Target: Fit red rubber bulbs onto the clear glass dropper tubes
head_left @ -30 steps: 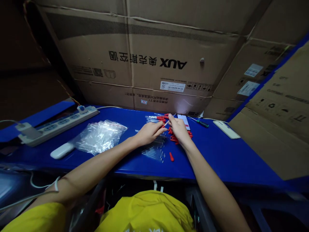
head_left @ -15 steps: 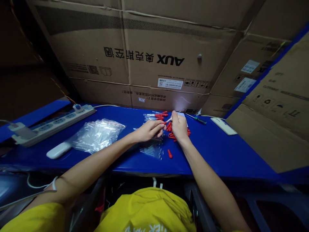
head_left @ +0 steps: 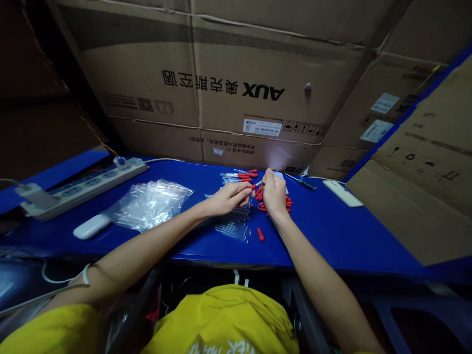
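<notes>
My left hand [head_left: 231, 197] and my right hand [head_left: 273, 192] meet over the middle of the blue table [head_left: 332, 231]. Between them they hold one thin clear glass tube with a red rubber cap [head_left: 253, 186]; the left fingertips pinch the red cap and the right fist grips the tube. Under the left hand lies a row of clear glass tubes [head_left: 234, 225]. Loose red caps [head_left: 263, 205] are heaped around the right hand, and one single cap [head_left: 260, 234] lies nearer the table edge. Several capped tubes [head_left: 241, 175] lie behind the hands.
A pile of clear plastic bags [head_left: 151, 204] lies left, beside a white oblong object [head_left: 92, 226] and a power strip [head_left: 83, 187]. A green-handled screwdriver [head_left: 304, 183] and a white phone [head_left: 342, 193] lie right. Cardboard boxes [head_left: 228, 83] wall the back and right side.
The hands have stayed together on the tube and cap, shifting only slightly; the view has drifted a little.
</notes>
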Motion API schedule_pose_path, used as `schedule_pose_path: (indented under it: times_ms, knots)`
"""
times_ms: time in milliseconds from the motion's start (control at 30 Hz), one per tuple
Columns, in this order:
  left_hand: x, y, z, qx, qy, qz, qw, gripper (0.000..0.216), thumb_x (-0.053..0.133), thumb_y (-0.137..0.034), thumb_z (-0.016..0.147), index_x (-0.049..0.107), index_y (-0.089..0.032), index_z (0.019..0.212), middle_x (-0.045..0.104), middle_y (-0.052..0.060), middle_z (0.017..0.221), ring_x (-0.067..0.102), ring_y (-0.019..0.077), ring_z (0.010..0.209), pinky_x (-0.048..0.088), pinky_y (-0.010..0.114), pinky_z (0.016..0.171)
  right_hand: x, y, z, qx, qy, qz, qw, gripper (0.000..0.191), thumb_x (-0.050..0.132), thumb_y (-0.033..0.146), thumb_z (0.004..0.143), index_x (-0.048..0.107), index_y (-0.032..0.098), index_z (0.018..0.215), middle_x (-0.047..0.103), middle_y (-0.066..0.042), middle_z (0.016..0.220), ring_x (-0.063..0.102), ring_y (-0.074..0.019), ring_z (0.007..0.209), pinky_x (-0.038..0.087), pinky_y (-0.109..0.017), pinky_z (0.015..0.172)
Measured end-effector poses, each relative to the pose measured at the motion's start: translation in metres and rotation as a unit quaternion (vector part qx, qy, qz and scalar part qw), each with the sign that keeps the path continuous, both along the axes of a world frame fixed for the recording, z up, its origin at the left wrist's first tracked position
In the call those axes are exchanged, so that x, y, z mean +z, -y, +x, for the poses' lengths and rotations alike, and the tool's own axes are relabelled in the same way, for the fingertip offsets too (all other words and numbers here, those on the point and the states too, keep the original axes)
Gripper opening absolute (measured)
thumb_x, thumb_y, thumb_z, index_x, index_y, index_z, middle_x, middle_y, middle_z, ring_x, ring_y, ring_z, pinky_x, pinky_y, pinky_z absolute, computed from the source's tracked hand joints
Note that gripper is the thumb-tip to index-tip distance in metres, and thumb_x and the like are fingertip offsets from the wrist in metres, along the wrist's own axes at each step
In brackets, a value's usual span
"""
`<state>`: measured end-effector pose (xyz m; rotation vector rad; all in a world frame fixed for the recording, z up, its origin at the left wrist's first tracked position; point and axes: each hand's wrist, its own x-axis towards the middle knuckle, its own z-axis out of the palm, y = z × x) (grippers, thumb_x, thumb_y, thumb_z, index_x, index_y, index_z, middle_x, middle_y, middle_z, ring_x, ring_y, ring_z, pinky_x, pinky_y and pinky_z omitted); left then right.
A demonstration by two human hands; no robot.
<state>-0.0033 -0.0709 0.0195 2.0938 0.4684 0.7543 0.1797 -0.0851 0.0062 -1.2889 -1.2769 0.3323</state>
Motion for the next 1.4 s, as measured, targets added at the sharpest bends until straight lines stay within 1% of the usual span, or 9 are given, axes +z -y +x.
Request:
schedule_pose_path:
  times_ms: [200,300,400,767,900,1033,1167,1267,1400]
  knots:
    - [-0.005,-0.002,0.000,-0.023,0.035,-0.080,0.996,0.031,0.048,-0.047,0.108,0.054,-0.018,0.098,0.046,-0.005,0.069,0.037,0.0113,0.059,0.034,0.025,0.058,-0.004,-0.004,0.002,0.085,-0.075,-0.023,0.993,0.067,0.036,0.087,0.098,0.034,0.029,0.064,0.035,0.006,0.052,0.031,-0.0127,0.047,0.028,-0.029,0.047]
    - [-0.007,0.000,0.002,-0.034,0.052,-0.127,0.990,0.028,0.046,-0.044,0.109,0.054,-0.018,0.113,0.044,-0.008,0.064,0.035,0.0112,0.054,0.033,0.024,0.055,0.000,-0.002,0.002,0.083,-0.048,-0.004,0.995,0.068,0.037,0.088,0.097,0.035,0.028,0.064,0.037,0.004,0.052,0.035,-0.0136,0.049,0.029,-0.029,0.049]
    - [-0.006,0.000,0.001,-0.035,0.050,-0.120,0.991,0.028,0.047,-0.040,0.108,0.055,-0.017,0.123,0.044,-0.008,0.065,0.036,0.0110,0.055,0.032,0.024,0.056,0.004,0.000,0.000,0.071,-0.034,-0.010,0.997,0.068,0.036,0.087,0.097,0.034,0.028,0.064,0.038,0.003,0.051,0.038,-0.0148,0.051,0.030,-0.029,0.049]
    - [-0.009,-0.008,0.001,-0.022,0.057,-0.121,0.991,0.026,0.049,-0.037,0.106,0.058,-0.016,0.118,0.042,-0.008,0.065,0.032,0.0094,0.054,0.028,0.024,0.054,-0.003,-0.003,-0.005,0.087,-0.084,-0.034,0.992,0.066,0.041,0.087,0.097,0.036,0.029,0.066,0.037,0.006,0.050,0.034,-0.0126,0.045,0.030,-0.028,0.047]
    - [-0.007,-0.008,0.000,-0.023,0.052,-0.117,0.991,0.023,0.048,-0.036,0.107,0.057,-0.016,0.115,0.042,-0.008,0.064,0.032,0.0093,0.053,0.029,0.024,0.054,-0.003,-0.002,-0.006,0.092,-0.087,-0.027,0.992,0.067,0.036,0.086,0.099,0.036,0.028,0.065,0.037,0.006,0.051,0.034,-0.0130,0.047,0.030,-0.028,0.048]
    - [-0.004,-0.005,-0.001,-0.033,0.042,-0.120,0.991,0.022,0.046,-0.038,0.108,0.054,-0.017,0.112,0.045,-0.007,0.064,0.036,0.0103,0.054,0.033,0.025,0.055,0.004,0.004,-0.006,0.049,-0.033,0.024,0.998,0.068,0.036,0.084,0.099,0.039,0.027,0.062,0.042,0.002,0.055,0.041,-0.0151,0.054,0.031,-0.030,0.054]
    - [0.000,-0.003,0.001,-0.046,0.025,-0.129,0.990,0.021,0.046,-0.038,0.106,0.051,-0.020,0.097,0.055,-0.002,0.073,0.049,0.0133,0.065,0.045,0.028,0.065,0.009,0.008,-0.002,0.019,0.022,0.054,0.998,0.068,0.032,0.080,0.103,0.037,0.027,0.060,0.042,0.001,0.056,0.039,-0.0157,0.056,0.031,-0.033,0.059]
    - [0.002,-0.003,0.001,-0.045,0.016,-0.117,0.992,0.022,0.046,-0.037,0.103,0.051,-0.020,0.089,0.059,0.001,0.082,0.053,0.0157,0.074,0.048,0.031,0.073,0.009,0.009,-0.001,0.035,0.081,0.059,0.994,0.068,0.030,0.078,0.104,0.037,0.027,0.060,0.041,0.001,0.054,0.039,-0.0156,0.055,0.031,-0.033,0.060]
    - [0.003,-0.004,0.001,-0.026,0.019,-0.074,0.997,0.018,0.043,-0.031,0.102,0.054,-0.019,0.094,0.057,0.001,0.082,0.050,0.0160,0.075,0.045,0.031,0.075,0.007,0.011,-0.002,0.078,0.148,0.062,0.984,0.067,0.030,0.071,0.106,0.044,0.027,0.057,0.048,-0.002,0.056,0.047,-0.0163,0.055,0.036,-0.033,0.064]
